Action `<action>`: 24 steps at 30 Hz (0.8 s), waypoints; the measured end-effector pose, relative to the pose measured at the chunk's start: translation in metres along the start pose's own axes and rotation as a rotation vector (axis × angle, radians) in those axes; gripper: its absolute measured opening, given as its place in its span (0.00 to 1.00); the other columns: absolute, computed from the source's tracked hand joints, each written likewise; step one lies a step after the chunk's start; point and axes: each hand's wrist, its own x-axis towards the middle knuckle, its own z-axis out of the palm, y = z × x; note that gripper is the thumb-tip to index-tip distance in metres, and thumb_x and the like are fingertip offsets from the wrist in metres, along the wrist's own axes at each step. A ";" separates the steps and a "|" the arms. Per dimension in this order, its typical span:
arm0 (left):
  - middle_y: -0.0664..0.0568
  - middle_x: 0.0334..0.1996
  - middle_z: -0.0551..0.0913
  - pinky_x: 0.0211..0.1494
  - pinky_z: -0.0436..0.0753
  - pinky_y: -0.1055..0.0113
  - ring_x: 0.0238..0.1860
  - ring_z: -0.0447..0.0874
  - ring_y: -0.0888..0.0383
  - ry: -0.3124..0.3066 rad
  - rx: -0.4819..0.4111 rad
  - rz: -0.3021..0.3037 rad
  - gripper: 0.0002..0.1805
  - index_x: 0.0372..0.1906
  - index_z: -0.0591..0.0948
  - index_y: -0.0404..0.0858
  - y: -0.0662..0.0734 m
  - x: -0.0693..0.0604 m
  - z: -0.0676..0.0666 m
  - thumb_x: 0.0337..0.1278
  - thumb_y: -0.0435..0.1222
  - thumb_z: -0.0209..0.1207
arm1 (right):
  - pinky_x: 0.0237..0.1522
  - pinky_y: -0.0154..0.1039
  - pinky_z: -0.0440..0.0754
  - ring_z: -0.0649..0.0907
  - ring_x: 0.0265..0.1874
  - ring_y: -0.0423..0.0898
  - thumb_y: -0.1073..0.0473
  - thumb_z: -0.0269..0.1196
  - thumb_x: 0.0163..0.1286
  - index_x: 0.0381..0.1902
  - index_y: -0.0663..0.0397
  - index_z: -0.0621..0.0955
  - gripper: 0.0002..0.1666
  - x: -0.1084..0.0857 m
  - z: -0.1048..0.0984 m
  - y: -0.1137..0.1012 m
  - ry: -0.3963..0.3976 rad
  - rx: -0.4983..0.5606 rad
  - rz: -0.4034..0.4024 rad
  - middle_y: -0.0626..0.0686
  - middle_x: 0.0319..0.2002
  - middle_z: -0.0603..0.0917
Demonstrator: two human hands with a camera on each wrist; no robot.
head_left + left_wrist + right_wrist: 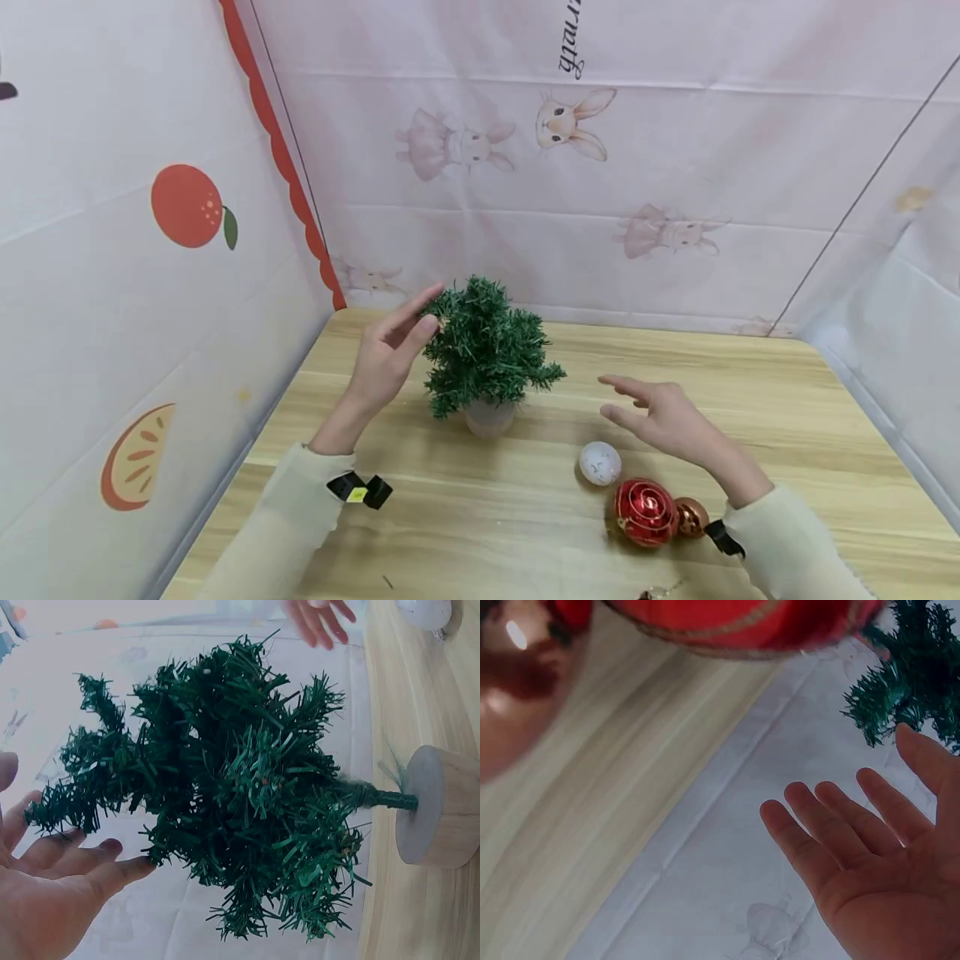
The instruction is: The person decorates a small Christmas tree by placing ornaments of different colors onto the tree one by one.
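Note:
A small artificial Christmas tree (486, 346) with green tinsel needles stands upright on a round wooden base (439, 806). My left hand (386, 354) is at the tree's upper left side, fingers extended among or beside the branch tips; whether they press on them I cannot tell. My right hand (663, 417) hovers to the right of the tree, palm facing it, fingers spread and holding nothing. Below that hand lie a white speckled bauble (600, 463), a larger red bauble (646, 512) with gold swirls, and a copper bauble (691, 517) touching the red one.
Another small ornament (654, 593) is partly cut off at the table's front edge of view. A thin dark sliver (387, 582) lies on the wooden table (465, 517). Printed cloth walls (480, 183) enclose the table at the back and sides.

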 end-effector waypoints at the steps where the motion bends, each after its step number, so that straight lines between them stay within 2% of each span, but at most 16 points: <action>1: 0.43 0.67 0.82 0.53 0.82 0.75 0.46 0.84 0.67 0.001 0.026 0.002 0.25 0.75 0.75 0.40 0.000 0.000 0.001 0.79 0.32 0.54 | 0.56 0.65 0.85 0.89 0.50 0.68 0.46 0.66 0.77 0.72 0.52 0.79 0.31 -0.001 0.003 0.000 -0.021 0.002 0.004 0.63 0.61 0.87; 2: 0.44 0.66 0.83 0.48 0.81 0.74 0.38 0.80 0.67 0.004 0.044 0.003 0.25 0.75 0.76 0.41 -0.001 0.000 0.001 0.78 0.32 0.55 | 0.57 0.65 0.85 0.89 0.50 0.67 0.46 0.67 0.76 0.72 0.52 0.79 0.31 -0.001 0.005 0.001 -0.039 0.001 0.001 0.62 0.61 0.87; 4: 0.45 0.49 0.87 0.37 0.75 0.71 0.26 0.70 0.64 0.012 0.077 0.005 0.24 0.74 0.77 0.42 -0.002 0.000 0.002 0.78 0.32 0.57 | 0.57 0.65 0.85 0.89 0.51 0.65 0.46 0.68 0.75 0.70 0.54 0.80 0.31 -0.001 0.010 0.002 -0.077 -0.005 -0.009 0.62 0.60 0.87; 6: 0.47 0.37 0.84 0.31 0.70 0.68 0.22 0.63 0.61 0.024 0.103 0.004 0.24 0.73 0.79 0.44 -0.002 0.000 0.001 0.78 0.33 0.57 | 0.57 0.65 0.85 0.89 0.52 0.65 0.46 0.68 0.74 0.69 0.55 0.81 0.32 -0.001 0.013 0.002 -0.123 0.004 -0.015 0.63 0.60 0.87; 7: 0.46 0.37 0.84 0.31 0.70 0.67 0.22 0.63 0.60 0.028 0.112 0.005 0.23 0.73 0.79 0.45 -0.002 0.001 0.001 0.78 0.33 0.58 | 0.57 0.65 0.84 0.89 0.52 0.65 0.46 0.69 0.73 0.69 0.55 0.81 0.32 -0.001 0.015 0.002 -0.143 0.009 -0.008 0.63 0.60 0.87; 8: 0.45 0.40 0.86 0.31 0.70 0.67 0.23 0.64 0.60 0.031 0.120 0.005 0.23 0.72 0.79 0.45 -0.003 0.001 0.001 0.78 0.33 0.58 | 0.57 0.65 0.84 0.86 0.58 0.65 0.45 0.69 0.73 0.69 0.56 0.81 0.33 -0.001 0.017 0.003 -0.161 0.007 -0.009 0.63 0.62 0.86; 9: 0.44 0.38 0.86 0.31 0.70 0.68 0.24 0.69 0.60 0.031 0.127 0.004 0.23 0.72 0.79 0.46 -0.003 0.001 0.001 0.78 0.33 0.58 | 0.56 0.64 0.85 0.86 0.58 0.66 0.44 0.69 0.73 0.69 0.56 0.81 0.33 -0.001 0.018 0.002 -0.182 0.007 -0.004 0.63 0.62 0.86; 10: 0.43 0.42 0.88 0.32 0.71 0.69 0.27 0.74 0.59 0.032 0.129 0.001 0.23 0.72 0.80 0.47 -0.003 0.001 0.000 0.78 0.33 0.58 | 0.55 0.63 0.85 0.86 0.58 0.66 0.45 0.70 0.72 0.69 0.57 0.81 0.34 -0.001 0.020 0.002 -0.203 0.013 0.001 0.63 0.62 0.86; 12: 0.41 0.51 0.89 0.38 0.78 0.72 0.36 0.84 0.58 0.030 0.129 -0.006 0.23 0.72 0.80 0.47 -0.003 0.002 -0.001 0.78 0.34 0.57 | 0.55 0.60 0.86 0.86 0.59 0.66 0.45 0.70 0.71 0.69 0.57 0.81 0.35 0.000 0.023 0.002 -0.238 0.022 0.020 0.63 0.62 0.86; 14: 0.43 0.57 0.88 0.48 0.84 0.72 0.46 0.90 0.56 0.026 0.127 -0.014 0.22 0.72 0.80 0.47 -0.003 0.002 -0.001 0.78 0.34 0.57 | 0.53 0.56 0.87 0.85 0.59 0.66 0.46 0.71 0.71 0.69 0.58 0.80 0.35 0.000 0.026 0.002 -0.269 0.032 0.032 0.63 0.63 0.85; 15: 0.44 0.59 0.87 0.53 0.86 0.70 0.51 0.90 0.55 0.024 0.124 -0.017 0.22 0.72 0.80 0.47 -0.004 0.003 -0.001 0.79 0.34 0.57 | 0.52 0.54 0.88 0.85 0.60 0.66 0.47 0.72 0.70 0.69 0.59 0.80 0.35 0.000 0.028 0.001 -0.283 0.045 0.043 0.64 0.63 0.85; 17: 0.45 0.62 0.86 0.58 0.87 0.63 0.53 0.91 0.55 0.023 0.121 -0.020 0.22 0.72 0.80 0.46 -0.004 0.003 -0.002 0.79 0.34 0.57 | 0.50 0.49 0.89 0.85 0.60 0.66 0.48 0.73 0.69 0.69 0.58 0.80 0.35 -0.001 0.030 0.001 -0.307 0.066 0.067 0.64 0.63 0.85; 21: 0.48 0.67 0.84 0.61 0.87 0.56 0.53 0.91 0.57 0.020 0.111 -0.021 0.22 0.72 0.79 0.44 -0.005 0.003 -0.002 0.79 0.34 0.56 | 0.42 0.36 0.87 0.85 0.58 0.64 0.48 0.75 0.66 0.69 0.59 0.80 0.38 -0.001 0.033 0.001 -0.327 0.096 0.099 0.66 0.60 0.86; 24: 0.47 0.66 0.84 0.62 0.87 0.56 0.54 0.91 0.58 0.017 0.109 -0.024 0.22 0.72 0.79 0.43 -0.005 0.003 -0.002 0.80 0.35 0.56 | 0.38 0.31 0.86 0.87 0.54 0.61 0.48 0.76 0.65 0.67 0.61 0.81 0.38 0.000 0.034 0.004 -0.325 0.094 0.085 0.65 0.58 0.87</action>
